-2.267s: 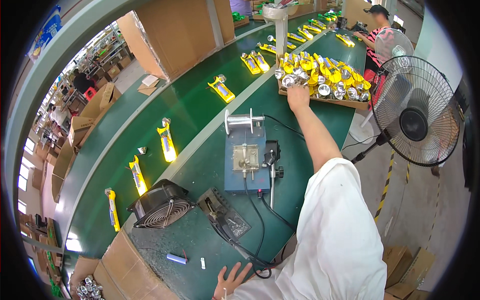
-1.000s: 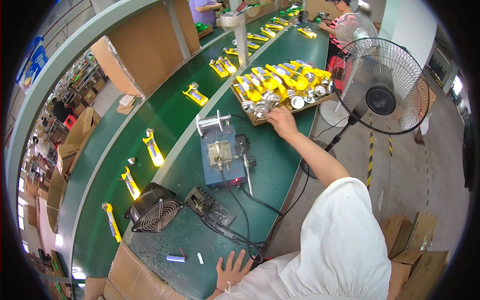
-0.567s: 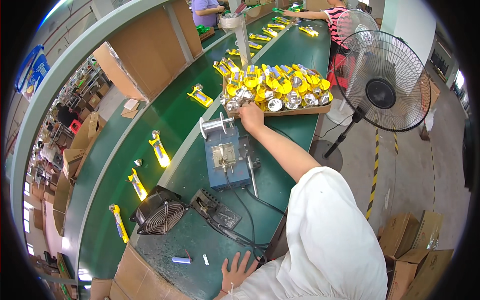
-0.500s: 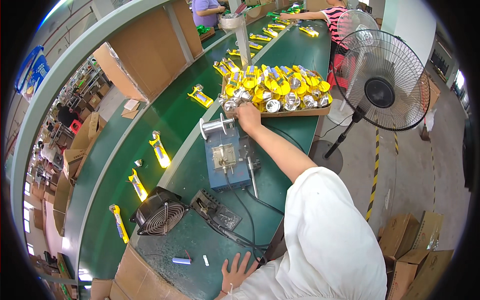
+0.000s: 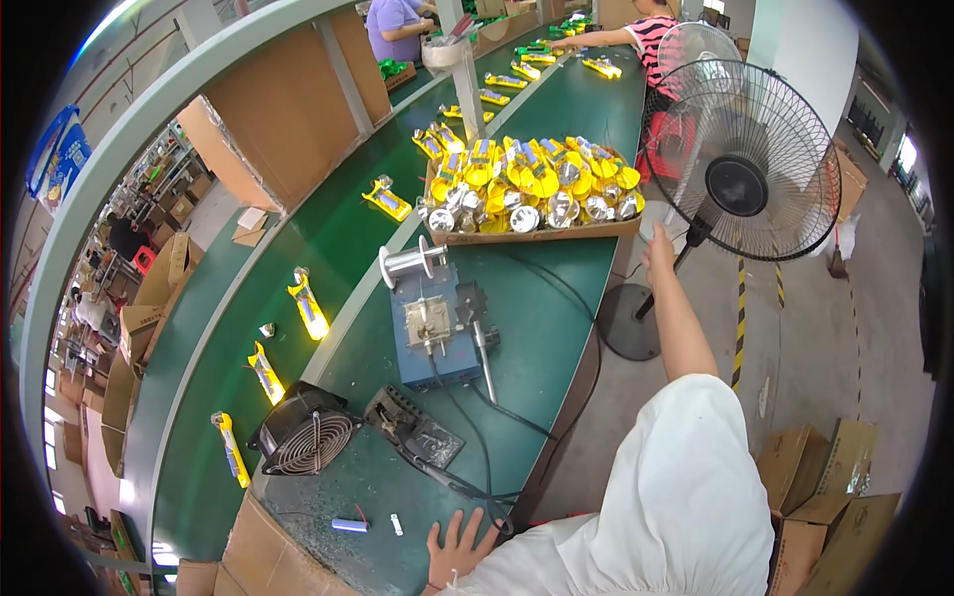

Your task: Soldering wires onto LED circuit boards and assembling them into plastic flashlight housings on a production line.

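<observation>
At eight o'clock in my view, slim yellow housings (image 5: 231, 452) lie along the green conveyor (image 5: 227, 348), with a black box fan (image 5: 305, 432) just beside them. Round at seven o'clock a pale blue cylinder (image 5: 349, 524) lies near a small white piece (image 5: 397, 523). Close to the centre sits a blue unit (image 5: 434, 370), a metal spool (image 5: 412, 261) at its eleven o'clock. Down at six o'clock the left hand (image 5: 459, 556) rests on the bench (image 5: 537, 343), fingers splayed, its grip spread wide. At one o'clock a shallow carton (image 5: 537, 234) stands heaped with more yellow housings and silver cups (image 5: 561, 207). Between two and three o'clock the right hand (image 5: 659, 256) hangs near the carton's right corner, seen edge-on; I can't tell how its grip stands. Beyond it, at two o'clock, rises a stand fan (image 5: 736, 184).
</observation>
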The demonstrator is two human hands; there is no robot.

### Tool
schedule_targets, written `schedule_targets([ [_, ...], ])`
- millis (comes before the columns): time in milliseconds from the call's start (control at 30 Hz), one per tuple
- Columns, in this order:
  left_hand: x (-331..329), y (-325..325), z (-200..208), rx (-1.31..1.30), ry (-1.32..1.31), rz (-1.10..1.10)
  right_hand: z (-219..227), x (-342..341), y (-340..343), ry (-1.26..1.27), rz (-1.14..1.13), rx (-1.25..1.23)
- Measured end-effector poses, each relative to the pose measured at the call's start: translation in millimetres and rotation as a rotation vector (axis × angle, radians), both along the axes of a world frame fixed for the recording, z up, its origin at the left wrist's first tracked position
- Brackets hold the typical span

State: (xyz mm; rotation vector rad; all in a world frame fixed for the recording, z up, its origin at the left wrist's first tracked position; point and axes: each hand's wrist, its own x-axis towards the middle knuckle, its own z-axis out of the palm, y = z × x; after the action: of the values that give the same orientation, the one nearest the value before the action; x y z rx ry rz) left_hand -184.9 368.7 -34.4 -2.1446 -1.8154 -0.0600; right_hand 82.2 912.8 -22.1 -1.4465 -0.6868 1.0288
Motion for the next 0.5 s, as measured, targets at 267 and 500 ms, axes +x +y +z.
schedule_targets([
  [267, 4, -10, -3, -0.172, -0.189, 0.033, 9, -17, 32, 0.147, 0.296, -0.058],
  [500, 5, -6, 8, -0.176, -0.099, 0.046, 15, -14, -9, 0.335, 0.363, 0.023],
])
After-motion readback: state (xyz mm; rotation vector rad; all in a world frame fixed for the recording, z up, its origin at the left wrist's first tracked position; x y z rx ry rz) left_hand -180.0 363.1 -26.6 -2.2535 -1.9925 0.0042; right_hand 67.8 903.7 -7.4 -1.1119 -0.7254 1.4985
